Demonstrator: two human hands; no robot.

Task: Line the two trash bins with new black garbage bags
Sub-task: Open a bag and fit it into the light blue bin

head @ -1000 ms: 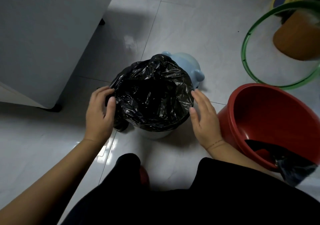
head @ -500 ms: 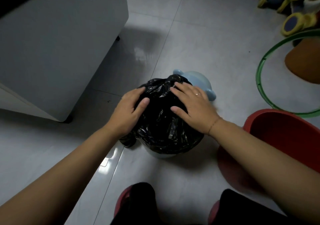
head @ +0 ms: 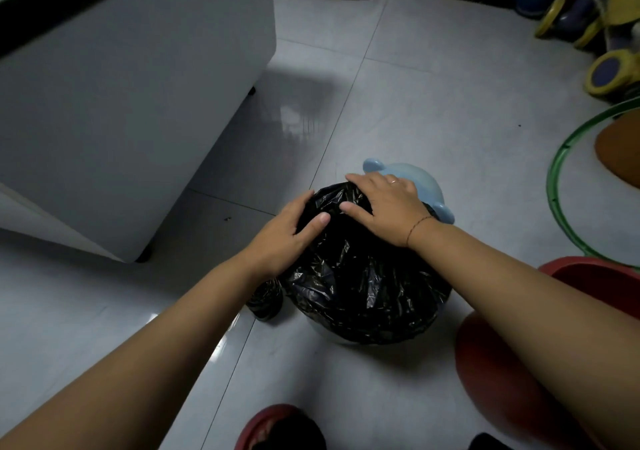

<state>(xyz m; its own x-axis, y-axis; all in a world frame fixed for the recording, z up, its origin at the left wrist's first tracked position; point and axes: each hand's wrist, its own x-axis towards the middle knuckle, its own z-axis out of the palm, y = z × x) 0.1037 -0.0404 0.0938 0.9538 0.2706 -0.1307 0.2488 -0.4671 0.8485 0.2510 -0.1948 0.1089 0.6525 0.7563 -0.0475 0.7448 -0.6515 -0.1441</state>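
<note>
Tiled floor (head: 433, 103), carrying a white cabinet (head: 138, 103) at left and a red bin (head: 491, 380) at right, partly behind the right forearm. Pale blue bin (head: 428, 188) between them on the floor, its mouth covered by a black garbage bag (head: 363, 283) folded down over the rim; a dark roll of bags (head: 265, 300) stands just beside its left side. Left hand (head: 282, 238): grip curled round the bag's far-left edge; right hand (head: 388, 207): no grip, fingers spread flat on the bag's far rim.
</note>
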